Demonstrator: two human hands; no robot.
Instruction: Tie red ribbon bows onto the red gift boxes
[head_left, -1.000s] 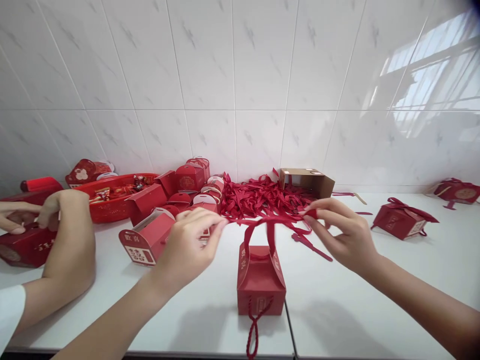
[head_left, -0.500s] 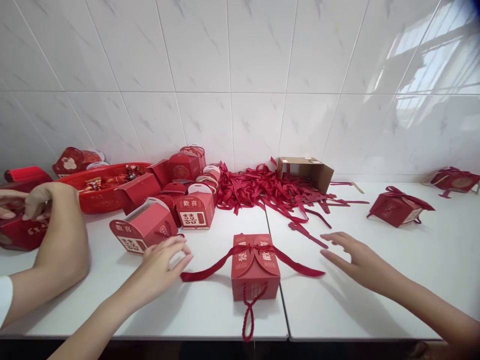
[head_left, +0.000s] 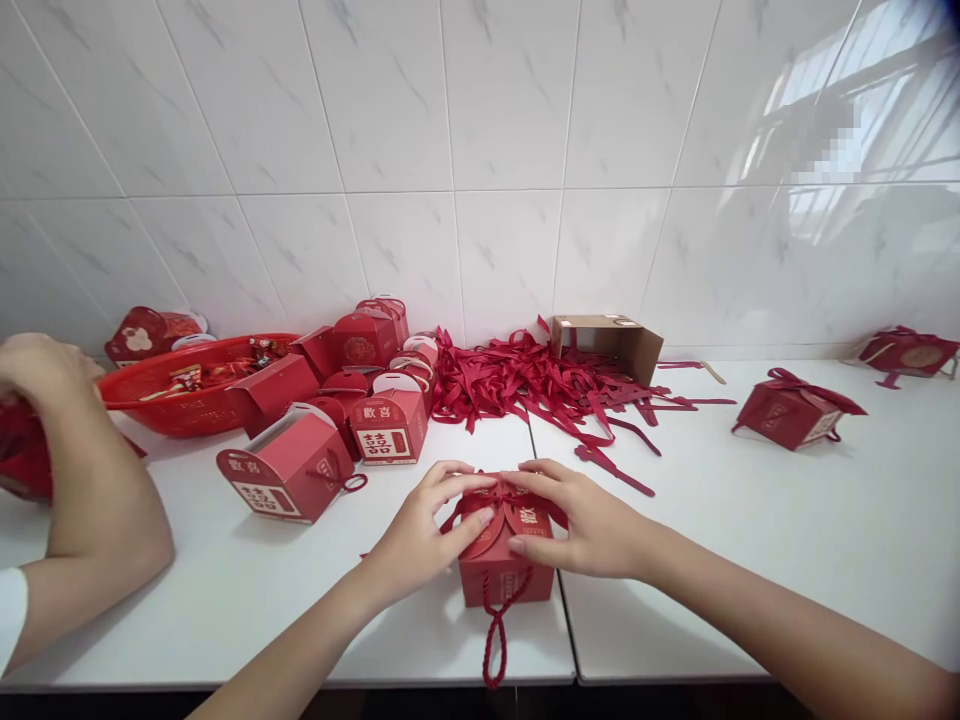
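A red gift box [head_left: 499, 578] stands near the table's front edge, its twisted cord handle [head_left: 493, 650] hanging toward the edge. Across its folded top lies a dark red ribbon [head_left: 450, 522], partly hidden by the fingers. From the left, my left hand [head_left: 442, 520] rests on the box top with thumb and fingers apart. My right hand [head_left: 566, 515] touches the top from the right, its fingers also apart. The fingertips of both hands nearly meet at the ribbon's centre.
Red boxes [head_left: 300, 460], a red basin [head_left: 202, 400] of wrapped items and another person's arm [head_left: 105, 470] are left. Behind lie heaped ribbons [head_left: 517, 375] and a cardboard box [head_left: 641, 350]. Tied boxes [head_left: 791, 415] stand right, on the white table [head_left: 697, 590].
Both my hands have moved inward from the ribbon's two sides onto the box top. At the left, the other person's hands and red box have shifted left.
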